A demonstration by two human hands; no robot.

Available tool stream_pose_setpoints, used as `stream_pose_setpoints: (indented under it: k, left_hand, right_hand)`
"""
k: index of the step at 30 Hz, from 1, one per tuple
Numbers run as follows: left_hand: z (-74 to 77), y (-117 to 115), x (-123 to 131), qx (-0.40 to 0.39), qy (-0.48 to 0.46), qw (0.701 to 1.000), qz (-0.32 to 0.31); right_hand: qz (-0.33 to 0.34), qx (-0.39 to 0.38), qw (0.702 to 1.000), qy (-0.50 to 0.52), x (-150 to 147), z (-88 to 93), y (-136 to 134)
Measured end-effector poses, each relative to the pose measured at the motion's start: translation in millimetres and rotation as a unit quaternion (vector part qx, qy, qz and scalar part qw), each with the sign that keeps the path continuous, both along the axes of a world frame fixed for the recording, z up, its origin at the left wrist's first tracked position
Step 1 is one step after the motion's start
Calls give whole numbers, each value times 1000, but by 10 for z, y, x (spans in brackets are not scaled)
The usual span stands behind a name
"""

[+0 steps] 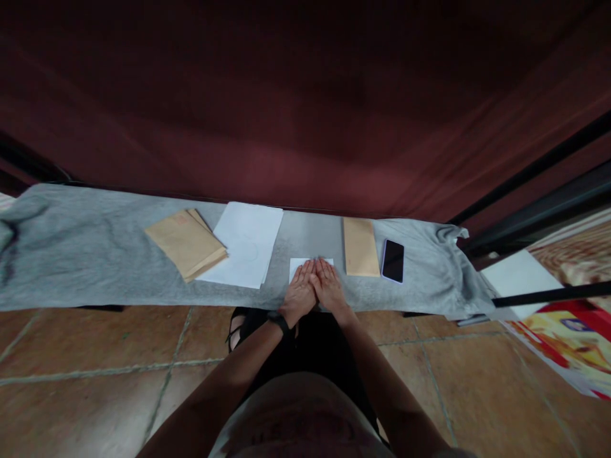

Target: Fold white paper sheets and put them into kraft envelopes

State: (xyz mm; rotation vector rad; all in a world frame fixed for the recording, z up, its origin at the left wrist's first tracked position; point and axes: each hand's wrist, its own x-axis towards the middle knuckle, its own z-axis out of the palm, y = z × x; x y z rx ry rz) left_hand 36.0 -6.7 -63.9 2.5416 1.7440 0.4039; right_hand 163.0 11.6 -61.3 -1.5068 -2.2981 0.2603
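A small white piece of paper [296, 263], which looks folded, lies on the grey cloth near its front edge. My left hand [300, 289] rests flat on it with fingers stretched forward, and a dark band circles that wrist. Beside it, touching, my right hand [328, 284] also lies flat on the paper. Both hands cover most of the sheet's middle and front. To the left is a stack of white paper sheets [248, 245]. A brown envelope [361, 248] lies just right of my right hand.
Several brown envelopes [186, 242] overlap the white sheets' left side. A phone [393, 261] with a dark screen lies right of the single envelope. The grey cloth [95, 254] covers a narrow bench against a dark red surface [286, 127]. A colourful red-yellow package [573, 343] is at far right.
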Motion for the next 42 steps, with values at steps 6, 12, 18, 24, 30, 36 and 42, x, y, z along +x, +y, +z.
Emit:
stream_pose_setpoints:
  k: [6,12,18,24,30,36,42]
  left_hand:
    - [80,-36,-201,-11,3,999,40]
    - [164,-92,-477,-13,27,999,45]
    - [257,-199,-620,-17,53,997,43]
    - [301,-287,-521,-32,36,999,4]
    - [302,-295,-476,-82,-19,996,10]
    - [306,-316,-469,-113,-62,991,28]
    - [285,-344,-461,-86,-55,994,28]
  right_hand:
    - [-21,41,997,-65,69,-85,-61]
    - [-40,85,993,-66,199,-110,-180]
    - [-86,115,987,-72,269,-144,-365]
    - [-94,106,987,-78,247,-119,-468]
    - [-75,96,991,-56,246,-93,-564]
    - [-69,56,996,-32,258,-72,-595]
    - [-80,43,996,-8,222,7,-539]
